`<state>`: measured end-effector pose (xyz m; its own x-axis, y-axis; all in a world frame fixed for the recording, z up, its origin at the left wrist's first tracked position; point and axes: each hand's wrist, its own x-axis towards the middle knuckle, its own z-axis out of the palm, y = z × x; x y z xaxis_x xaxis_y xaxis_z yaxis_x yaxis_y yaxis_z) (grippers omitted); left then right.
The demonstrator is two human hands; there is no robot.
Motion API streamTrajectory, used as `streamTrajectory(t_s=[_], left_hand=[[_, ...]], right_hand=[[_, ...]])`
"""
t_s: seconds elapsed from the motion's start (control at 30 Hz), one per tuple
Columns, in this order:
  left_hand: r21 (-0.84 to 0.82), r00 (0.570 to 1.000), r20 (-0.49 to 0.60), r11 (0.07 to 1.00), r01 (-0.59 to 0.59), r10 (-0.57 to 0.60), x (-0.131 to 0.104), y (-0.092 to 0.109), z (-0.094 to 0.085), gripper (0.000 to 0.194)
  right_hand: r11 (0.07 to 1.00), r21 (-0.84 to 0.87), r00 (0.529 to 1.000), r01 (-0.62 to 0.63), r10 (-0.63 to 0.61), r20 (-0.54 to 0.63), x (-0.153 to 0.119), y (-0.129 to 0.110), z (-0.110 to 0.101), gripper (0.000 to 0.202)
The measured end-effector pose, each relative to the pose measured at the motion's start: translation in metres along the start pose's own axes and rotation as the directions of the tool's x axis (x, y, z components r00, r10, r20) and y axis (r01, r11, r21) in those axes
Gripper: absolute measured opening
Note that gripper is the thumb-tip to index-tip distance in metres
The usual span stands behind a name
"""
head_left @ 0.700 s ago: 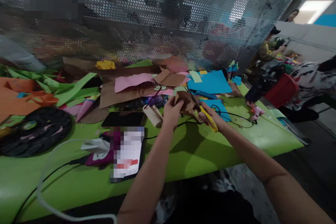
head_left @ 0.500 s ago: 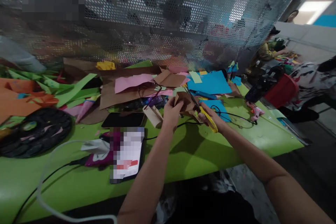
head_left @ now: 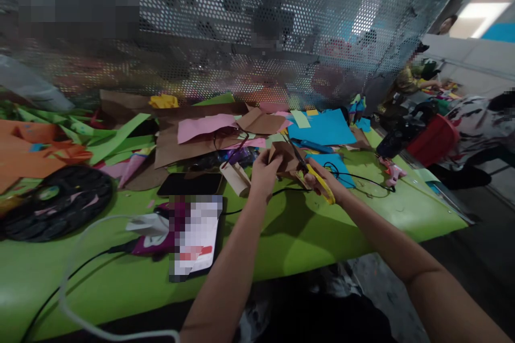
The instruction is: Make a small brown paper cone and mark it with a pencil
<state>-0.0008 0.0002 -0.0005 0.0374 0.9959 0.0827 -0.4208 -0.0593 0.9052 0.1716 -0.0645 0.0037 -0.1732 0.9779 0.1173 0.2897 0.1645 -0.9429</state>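
Observation:
Near the middle of the green table, my left hand (head_left: 263,172) pinches a folded piece of brown paper (head_left: 286,157). My right hand (head_left: 322,179) is closed round the yellow handles of the scissors (head_left: 325,187), whose dark blades lie against the right side of the brown paper. A cardboard tube (head_left: 236,178) rests just left of my left wrist. Beyond my hands are pink paper (head_left: 206,127), a larger brown sheet (head_left: 177,146) and blue sheets (head_left: 322,127).
A dark phone (head_left: 189,184) and a lit phone (head_left: 203,236) lie left of my forearm, beside a purple power strip (head_left: 155,241) with cables. A black round tray (head_left: 60,203) is far left. A pink glue gun (head_left: 394,171) lies right. A perforated metal screen (head_left: 241,21) stands behind.
The whole view has shifted slightly. My hands, the brown paper and the scissors keep nearly the same positions relative to one another.

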Motion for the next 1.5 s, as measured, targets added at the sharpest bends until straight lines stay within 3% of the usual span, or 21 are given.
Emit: streamTrajectory(t_s=[0.57,0.9,1.2,1.5], left_hand=[[-0.020,1.000,0.020,1.000,0.018,-0.017,0.002,-0.007,-0.005,0.033],[-0.032,0.998,0.033,0.998,0.055,-0.054,0.003,-0.005,-0.004,0.041],[-0.078,0.996,-0.002,0.993,0.090,-0.090,0.003,-0.002,-0.002,0.047],[-0.041,0.995,0.004,0.994,0.102,-0.101,0.004,-0.003,-0.003,0.045]], right_hand=[[0.998,0.045,0.999,0.032,-0.033,0.020,0.001,-0.006,0.002,0.046],[0.997,0.059,0.999,-0.040,0.038,0.031,0.001,-0.015,-0.003,0.045],[1.000,0.002,1.000,0.006,-0.006,-0.004,0.002,0.000,-0.009,0.047],[0.999,-0.044,1.000,-0.031,0.031,0.000,0.002,-0.010,-0.014,0.046]])
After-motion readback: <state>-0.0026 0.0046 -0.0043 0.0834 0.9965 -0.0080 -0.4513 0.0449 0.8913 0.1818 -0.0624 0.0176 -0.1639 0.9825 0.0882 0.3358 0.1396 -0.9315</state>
